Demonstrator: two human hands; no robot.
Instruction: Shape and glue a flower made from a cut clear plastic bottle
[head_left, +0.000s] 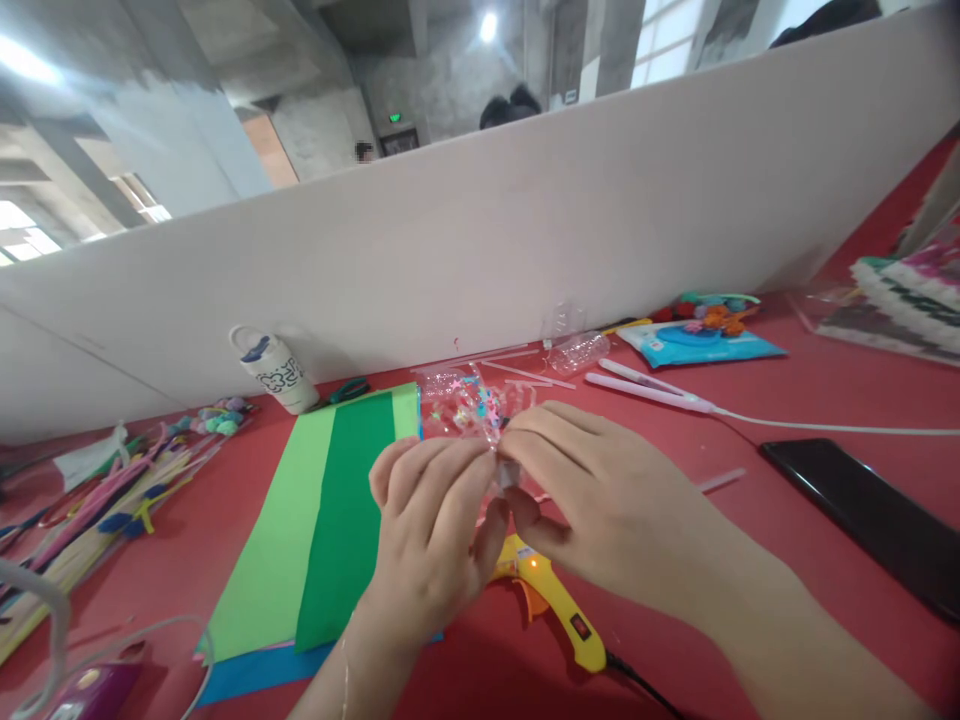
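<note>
My left hand (431, 530) and my right hand (600, 495) meet over the red table (750, 420), both pinching a small clear plastic bag of coloured star sequins (480, 412). The fingers of each hand are closed on the bag's near end, thumbs below. A yellow glue gun (559, 605) lies on the table just under my hands, its light lit.
Green paper sheets (330, 510) lie left of my hands over a blue sheet. Pipe cleaners (97, 510) are piled far left. A glue bottle (274, 372), a white wand with a cord (652, 390), a black phone (870, 520), a blue pouch (697, 345) and a white partition (525, 220) surround.
</note>
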